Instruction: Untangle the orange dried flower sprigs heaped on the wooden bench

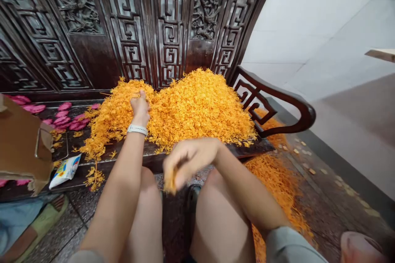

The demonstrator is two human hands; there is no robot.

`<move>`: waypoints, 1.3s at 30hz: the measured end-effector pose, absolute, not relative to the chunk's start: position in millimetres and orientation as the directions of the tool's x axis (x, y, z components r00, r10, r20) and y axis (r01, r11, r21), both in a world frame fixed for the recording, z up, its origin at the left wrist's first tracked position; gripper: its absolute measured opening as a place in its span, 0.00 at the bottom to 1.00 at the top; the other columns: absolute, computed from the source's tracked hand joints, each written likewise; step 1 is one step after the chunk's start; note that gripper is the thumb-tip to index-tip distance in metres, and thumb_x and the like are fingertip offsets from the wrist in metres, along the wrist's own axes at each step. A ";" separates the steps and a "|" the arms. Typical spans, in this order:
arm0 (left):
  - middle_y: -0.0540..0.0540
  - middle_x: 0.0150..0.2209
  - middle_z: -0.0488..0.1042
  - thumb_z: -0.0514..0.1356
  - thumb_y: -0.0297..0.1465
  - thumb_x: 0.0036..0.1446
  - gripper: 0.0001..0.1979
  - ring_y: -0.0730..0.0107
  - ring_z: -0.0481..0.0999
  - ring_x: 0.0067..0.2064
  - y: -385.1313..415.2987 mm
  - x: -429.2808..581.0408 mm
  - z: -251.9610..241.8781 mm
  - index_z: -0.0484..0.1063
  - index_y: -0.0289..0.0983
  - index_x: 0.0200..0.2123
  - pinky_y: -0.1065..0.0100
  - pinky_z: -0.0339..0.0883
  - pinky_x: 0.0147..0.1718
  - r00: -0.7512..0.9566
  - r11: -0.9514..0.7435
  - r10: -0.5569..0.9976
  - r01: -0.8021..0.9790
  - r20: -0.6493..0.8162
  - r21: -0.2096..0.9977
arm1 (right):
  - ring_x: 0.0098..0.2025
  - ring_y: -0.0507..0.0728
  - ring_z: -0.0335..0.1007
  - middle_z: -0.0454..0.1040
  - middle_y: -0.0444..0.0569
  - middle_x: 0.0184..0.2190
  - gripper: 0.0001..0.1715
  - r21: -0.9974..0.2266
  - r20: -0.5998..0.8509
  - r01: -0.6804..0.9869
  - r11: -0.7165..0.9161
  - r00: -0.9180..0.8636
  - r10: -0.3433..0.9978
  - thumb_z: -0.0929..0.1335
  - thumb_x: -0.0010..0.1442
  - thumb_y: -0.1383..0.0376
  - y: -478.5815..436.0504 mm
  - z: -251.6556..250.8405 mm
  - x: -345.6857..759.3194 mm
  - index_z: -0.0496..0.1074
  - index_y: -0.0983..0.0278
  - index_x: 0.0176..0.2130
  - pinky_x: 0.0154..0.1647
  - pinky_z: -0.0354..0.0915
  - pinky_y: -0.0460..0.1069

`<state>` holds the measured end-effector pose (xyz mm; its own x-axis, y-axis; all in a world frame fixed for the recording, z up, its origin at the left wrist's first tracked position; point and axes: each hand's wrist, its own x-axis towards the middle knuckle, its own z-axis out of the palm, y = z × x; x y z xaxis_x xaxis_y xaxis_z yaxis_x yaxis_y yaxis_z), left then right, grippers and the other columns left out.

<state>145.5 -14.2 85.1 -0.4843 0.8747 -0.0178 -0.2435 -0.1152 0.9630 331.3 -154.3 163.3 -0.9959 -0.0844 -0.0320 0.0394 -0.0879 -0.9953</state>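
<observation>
A large heap of yellow-orange, flower-like pieces [203,107] covers the dark carved wooden bench [151,163]. My left hand [140,109], with a pale watch band on its wrist, is over the left part of the heap. Its fingers are curled, and what they hold, if anything, is hidden from me. Nearer to me, above the gap between my knees, my right hand [193,160] is bent downward and blurred by motion. Between its thumb and fingers is a small orange flower piece [170,178].
Pink pieces [63,117] lie on the bench at left, beside a cardboard box [21,144] and a white packet [65,171]. An armrest [304,115] bounds the right end. Orange strands [277,185] are heaped on the floor. Another person's sandaled foot [33,230] is at lower left.
</observation>
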 end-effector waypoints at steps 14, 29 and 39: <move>0.45 0.35 0.76 0.69 0.36 0.61 0.13 0.76 0.65 0.26 -50.6 174.9 101.6 0.75 0.35 0.45 0.73 0.60 0.23 0.182 -0.028 0.983 0.013 0.025 1.000 | 0.29 0.48 0.68 0.76 0.48 0.40 0.13 -0.980 0.057 -0.186 0.067 0.059 0.997 0.73 0.60 0.60 -48.9 86.6 386.5 0.71 0.64 0.43 0.31 0.66 0.46; 0.48 0.28 0.78 0.75 0.30 0.51 0.12 0.73 0.75 0.30 -52.9 199.4 98.0 0.75 0.36 0.31 0.70 0.69 0.34 0.117 -0.086 0.987 -0.174 0.107 0.981 | 0.29 0.50 0.70 0.74 0.46 0.38 0.31 -0.974 0.085 -0.227 0.019 -0.284 0.955 0.74 0.58 0.38 -62.7 90.5 363.7 0.72 0.61 0.42 0.31 0.72 0.50; 0.47 0.27 0.76 0.77 0.42 0.45 0.18 0.69 0.76 0.31 -47.5 191.7 91.1 0.78 0.35 0.29 0.68 0.71 0.35 0.026 -0.152 0.987 -0.170 0.158 0.974 | 0.19 0.44 0.53 0.65 0.36 0.26 0.27 -0.962 0.111 -0.265 0.065 -0.166 0.980 0.79 0.50 0.49 -61.1 88.4 364.0 0.68 0.62 0.35 0.17 0.50 0.43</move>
<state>191.7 -47.5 91.1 0.0259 0.9870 0.1583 -0.1701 -0.1517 0.9737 364.0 -61.1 88.4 -0.1659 0.9798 0.1113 -0.2646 0.0645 -0.9622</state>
